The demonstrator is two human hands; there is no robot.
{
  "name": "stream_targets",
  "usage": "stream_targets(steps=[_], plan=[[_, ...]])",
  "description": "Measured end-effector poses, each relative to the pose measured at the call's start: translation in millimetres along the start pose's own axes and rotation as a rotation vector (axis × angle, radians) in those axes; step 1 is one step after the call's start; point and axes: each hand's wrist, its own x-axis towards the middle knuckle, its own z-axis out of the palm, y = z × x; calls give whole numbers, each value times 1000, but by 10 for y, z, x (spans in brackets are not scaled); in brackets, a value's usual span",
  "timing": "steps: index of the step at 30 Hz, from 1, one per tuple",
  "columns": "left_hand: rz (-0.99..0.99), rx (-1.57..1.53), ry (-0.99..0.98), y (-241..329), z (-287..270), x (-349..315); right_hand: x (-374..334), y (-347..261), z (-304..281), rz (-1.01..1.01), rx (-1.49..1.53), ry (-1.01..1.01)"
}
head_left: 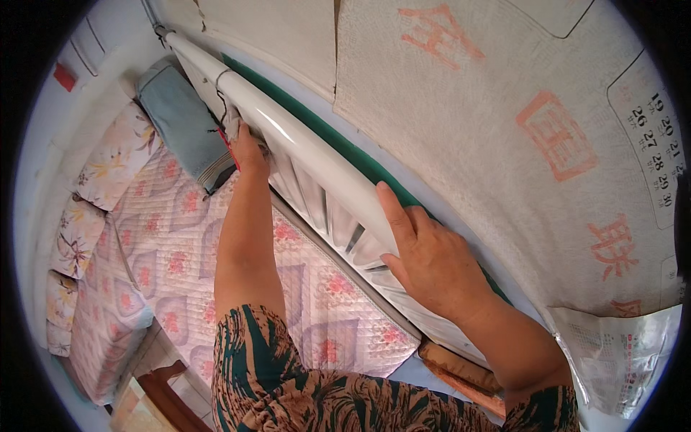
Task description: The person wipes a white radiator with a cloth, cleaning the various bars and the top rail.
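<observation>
Right hand spread flat on white headboard rail, left hand farther along, pinching cloth against it

Left arm: bare forearm stretched well forward and up the middle of the view, elbow low, patterned short sleeve at the upper arm.
Left hand: far from the body, back of the hand toward the camera, fingers curled forward and mostly hidden — whether they pinch anything cannot be told.
Right arm: bent, forearm coming in from the lower right, wrist slightly cocked.
Right hand: nearer the body, palm down and laid flat, fingers spread a little, index finger extended up and to the left — thumb tucked along the lower edge.
Spacing: hands well apart, left ahead of right.
</observation>
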Motion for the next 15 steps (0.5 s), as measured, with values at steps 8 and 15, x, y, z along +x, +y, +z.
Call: stream_targets(steps=[8, 15], plan=[[-290, 94, -14, -1353, -656, -178, -28, 27, -29, -10, -9, 58], [-495, -15, -6, -1612, -411, -1925, -70, 197, 11, 70, 33, 13]])
